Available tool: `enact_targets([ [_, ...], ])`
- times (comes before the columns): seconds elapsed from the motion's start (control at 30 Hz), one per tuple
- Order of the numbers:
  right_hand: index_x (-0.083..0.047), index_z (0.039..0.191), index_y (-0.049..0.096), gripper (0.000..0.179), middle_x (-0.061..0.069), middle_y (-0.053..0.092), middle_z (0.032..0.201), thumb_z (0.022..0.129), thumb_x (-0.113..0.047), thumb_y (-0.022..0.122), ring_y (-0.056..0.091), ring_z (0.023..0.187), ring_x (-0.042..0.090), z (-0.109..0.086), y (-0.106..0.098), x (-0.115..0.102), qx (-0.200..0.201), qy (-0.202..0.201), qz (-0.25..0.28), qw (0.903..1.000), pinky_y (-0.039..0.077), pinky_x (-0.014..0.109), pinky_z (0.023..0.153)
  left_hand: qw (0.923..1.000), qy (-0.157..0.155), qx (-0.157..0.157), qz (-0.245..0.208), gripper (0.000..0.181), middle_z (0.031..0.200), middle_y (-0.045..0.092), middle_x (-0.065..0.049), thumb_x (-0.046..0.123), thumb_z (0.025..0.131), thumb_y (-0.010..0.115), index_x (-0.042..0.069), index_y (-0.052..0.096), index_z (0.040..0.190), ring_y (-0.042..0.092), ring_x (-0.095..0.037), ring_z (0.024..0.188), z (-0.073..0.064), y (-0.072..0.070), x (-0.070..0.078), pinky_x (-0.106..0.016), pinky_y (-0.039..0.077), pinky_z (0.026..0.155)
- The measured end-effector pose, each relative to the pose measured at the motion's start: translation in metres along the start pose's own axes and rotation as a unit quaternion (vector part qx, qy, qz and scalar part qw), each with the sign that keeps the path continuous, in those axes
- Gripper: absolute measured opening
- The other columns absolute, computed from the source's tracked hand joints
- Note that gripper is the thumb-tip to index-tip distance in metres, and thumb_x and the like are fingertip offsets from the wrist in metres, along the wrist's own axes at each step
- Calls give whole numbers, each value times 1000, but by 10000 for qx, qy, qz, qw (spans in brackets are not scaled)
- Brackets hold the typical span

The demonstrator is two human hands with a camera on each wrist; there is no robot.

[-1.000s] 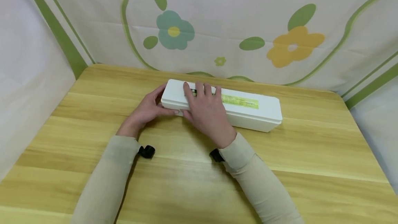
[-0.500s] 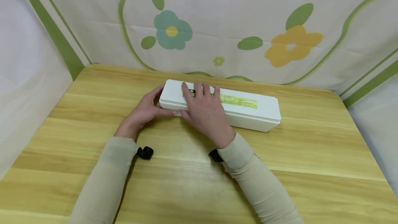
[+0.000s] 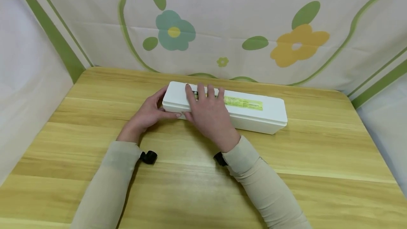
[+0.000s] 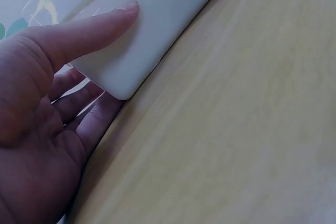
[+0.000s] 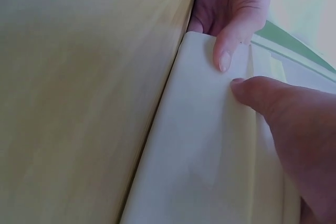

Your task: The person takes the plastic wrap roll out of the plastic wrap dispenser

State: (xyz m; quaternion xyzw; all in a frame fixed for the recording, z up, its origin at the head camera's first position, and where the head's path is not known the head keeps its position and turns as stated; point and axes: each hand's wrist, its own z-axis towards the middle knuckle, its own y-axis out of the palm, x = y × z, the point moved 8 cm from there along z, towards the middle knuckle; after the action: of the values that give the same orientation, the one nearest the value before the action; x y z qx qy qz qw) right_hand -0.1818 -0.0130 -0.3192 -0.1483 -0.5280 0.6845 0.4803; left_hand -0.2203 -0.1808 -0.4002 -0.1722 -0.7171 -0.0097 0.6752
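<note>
A long white box (image 3: 255, 124) with a white lid (image 3: 274, 109) lies on the wooden table, its left end farther back than its right. On the lid is a yellow-green label (image 3: 245, 103), partly covered by my right hand (image 3: 211, 117). That hand grips the left half of the box from above, fingers spread over the lid and thumb (image 5: 262, 95) against the front wall. My left hand (image 3: 146, 114) holds the left end, its thumb (image 4: 97, 32) along the front and its fingers around the end. The lid sits on the box; the inside is hidden.
The wooden table (image 3: 178, 190) extends around the box on every side. Behind it hangs a flower-patterned cloth (image 3: 210, 27), close to the box's back. Light cloth also borders the left and right sides.
The view has shifted slightly, so everything sits a little farther left in it. Both hands keep their places on the box, and the lid stays on.
</note>
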Motion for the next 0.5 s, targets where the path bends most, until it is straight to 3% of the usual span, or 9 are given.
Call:
enact_targets([
  [0.2, -13, 157, 50, 80, 18, 66, 131, 102, -70, 58, 68, 118, 42, 1, 1, 4, -106, 47, 120, 9999, 56, 61, 94, 10000, 35, 13, -13, 105, 166, 45, 1, 8, 85, 92, 34, 35, 169, 47, -21, 144, -1, 1, 2, -24, 52, 107],
  [0.5, -16, 156, 52, 80, 18, 66, 128, 101, -73, 56, 67, 119, 40, 3, 0, 5, 8, 163, 333, 9993, 54, 62, 96, 10000, -10, 8, 84, 103, 166, 45, 0, 9, 87, 91, 35, 34, 169, 48, -23, 142, -1, -1, 0, -30, 51, 110],
])
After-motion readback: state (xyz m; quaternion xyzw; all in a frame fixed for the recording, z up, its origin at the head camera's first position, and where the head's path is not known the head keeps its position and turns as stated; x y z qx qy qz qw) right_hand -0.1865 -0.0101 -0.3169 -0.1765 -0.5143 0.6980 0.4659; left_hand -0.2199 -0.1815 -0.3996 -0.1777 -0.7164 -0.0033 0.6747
